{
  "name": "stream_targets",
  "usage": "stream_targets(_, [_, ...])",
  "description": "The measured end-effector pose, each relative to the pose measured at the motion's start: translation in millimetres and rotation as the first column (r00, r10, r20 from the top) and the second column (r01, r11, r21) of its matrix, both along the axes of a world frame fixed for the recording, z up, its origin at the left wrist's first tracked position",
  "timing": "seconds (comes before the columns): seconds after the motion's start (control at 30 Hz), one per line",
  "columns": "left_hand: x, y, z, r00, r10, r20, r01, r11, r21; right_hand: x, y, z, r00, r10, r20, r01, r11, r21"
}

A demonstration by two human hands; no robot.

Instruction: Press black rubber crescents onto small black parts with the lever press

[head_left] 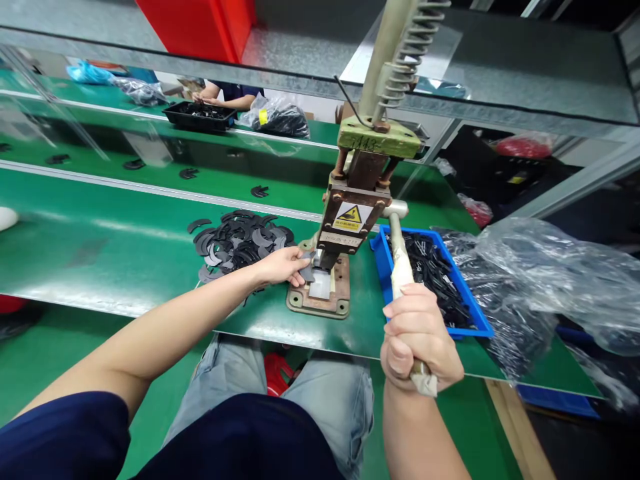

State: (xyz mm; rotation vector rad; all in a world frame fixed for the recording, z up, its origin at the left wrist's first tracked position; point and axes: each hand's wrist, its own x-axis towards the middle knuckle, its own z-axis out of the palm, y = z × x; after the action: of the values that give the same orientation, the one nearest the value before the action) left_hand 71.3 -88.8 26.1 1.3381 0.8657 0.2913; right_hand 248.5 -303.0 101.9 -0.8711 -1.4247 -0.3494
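Note:
My left hand pinches a dark grey curved piece at the base of a hand-lever press, close beside its ram. My right hand is wrapped round the press's lever, whose grip is covered in pale tape. Under the ram, a small light metal plate lies on the rusty base. A heap of black and grey curved pieces lies on the green table to the left of the press. How far the held piece reaches under the ram is hidden.
Right of the press stands a blue tray of small black parts, beside clear plastic bags. Behind runs a green belt carrying several black pieces. A metal shelf with a red bin hangs above. A co-worker's hands are at a black tray.

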Motion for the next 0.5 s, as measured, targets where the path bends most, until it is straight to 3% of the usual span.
stream_targets(0.23, [23.0,10.5,-7.6,0.990,-0.116,-0.079,0.123,0.989,0.082,0.4,-1.0,0.1,1.000,0.002,0.010,-0.002,1.000,-0.002])
stream_targets(0.5, [39.2,15.5,9.4,0.951,-0.150,-0.269,0.172,0.983,0.058,0.3,-2.7,-1.9,1.000,-0.027,-0.007,0.027,0.999,-0.031])
